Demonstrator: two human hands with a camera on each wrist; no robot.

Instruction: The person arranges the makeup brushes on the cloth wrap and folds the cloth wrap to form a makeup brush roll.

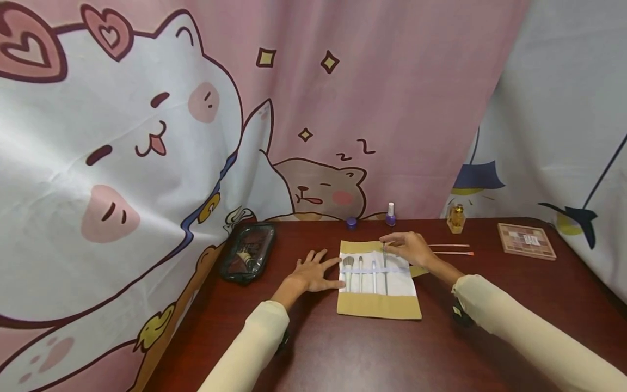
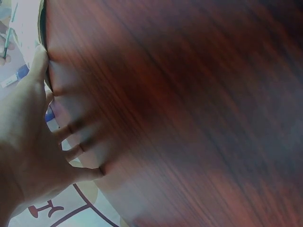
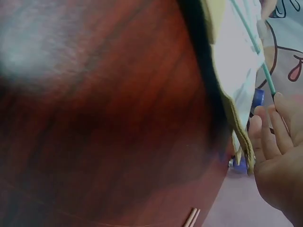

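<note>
A yellow and white brush roll (image 1: 377, 306) lies unfolded on the dark red table, with several makeup brushes tucked under its pale band. At its left edge, my left hand (image 1: 312, 274) rests with fingers spread, thumb and forefinger touching the cloth. The left wrist view shows that thumb (image 2: 40, 61) on the roll's edge. My right hand (image 1: 411, 250) pinches the upper end of a slim makeup brush (image 1: 385, 280), the rightmost in the roll. Its lower part passes under the band. In the right wrist view, the brush's green-looking handle (image 3: 269, 78) runs to the fingertips.
Two thin brushes (image 1: 454, 253) lie right of the roll, beyond the right hand. Farther right are a gold bottle (image 1: 456, 220) and an eyeshadow palette (image 1: 526, 241). Purple nail polish (image 1: 390, 216) and a small purple pot (image 1: 351, 222) stand behind; a black-edged pouch (image 1: 250, 251) lies left.
</note>
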